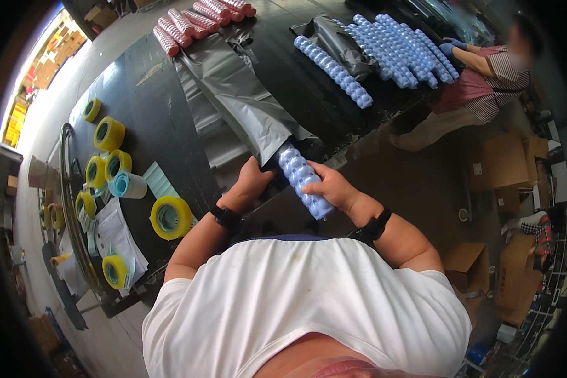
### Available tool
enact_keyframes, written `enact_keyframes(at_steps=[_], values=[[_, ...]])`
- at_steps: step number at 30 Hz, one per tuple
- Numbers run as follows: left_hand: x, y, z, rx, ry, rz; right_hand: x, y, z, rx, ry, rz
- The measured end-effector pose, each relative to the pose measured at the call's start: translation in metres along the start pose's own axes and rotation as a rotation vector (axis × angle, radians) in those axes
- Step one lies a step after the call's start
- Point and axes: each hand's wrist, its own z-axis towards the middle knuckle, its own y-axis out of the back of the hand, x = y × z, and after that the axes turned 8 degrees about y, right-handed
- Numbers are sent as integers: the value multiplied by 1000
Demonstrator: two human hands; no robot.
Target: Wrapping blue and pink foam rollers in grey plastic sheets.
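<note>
My right hand point(332, 188) is wrapped round the near part of a shiny blue knobbly roll point(296, 173). The roll's far end is inside the mouth of a long grey plastic bag point(242, 104), so that end is hidden. With closed fingers, my left hand point(252, 183) grips the bag at its near left corner, beside the opening. The bag lies slantwise across the black table point(154, 94), its near end at the table's front edge. More grey plastic bags point(211, 135) lie flat beneath it.
Pink knobbly rolls point(192, 26) lie at the far edge, several blue rolls point(394, 50) at the far right. Yellow tape rolls point(171, 217) and papers point(116, 236) sit on the left. A co-worker point(485, 79) with blue gloves stands right, near cardboard boxes point(501, 164).
</note>
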Motion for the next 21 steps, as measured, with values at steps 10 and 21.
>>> enact_keyframes(at_steps=[10,21], values=[[-29,-15,-11,3,69,6,-10,39,37,200,382,-926],[-31,-89,-20,278,82,-36,-29,98,26,-478,928,-1491]])
